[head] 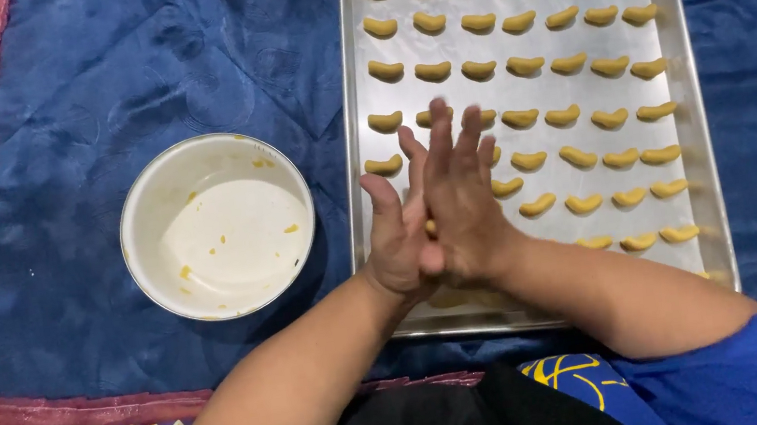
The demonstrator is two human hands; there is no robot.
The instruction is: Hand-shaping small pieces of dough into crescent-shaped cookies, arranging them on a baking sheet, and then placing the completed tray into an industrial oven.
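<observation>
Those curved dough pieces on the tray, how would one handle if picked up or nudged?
The dough pieces look soft and unbaked, so probably easy to dent or bend. Small, likely light. On the smooth metal tray one may slide when nudged; its crescent shape seems unlikely to roll.
</observation>
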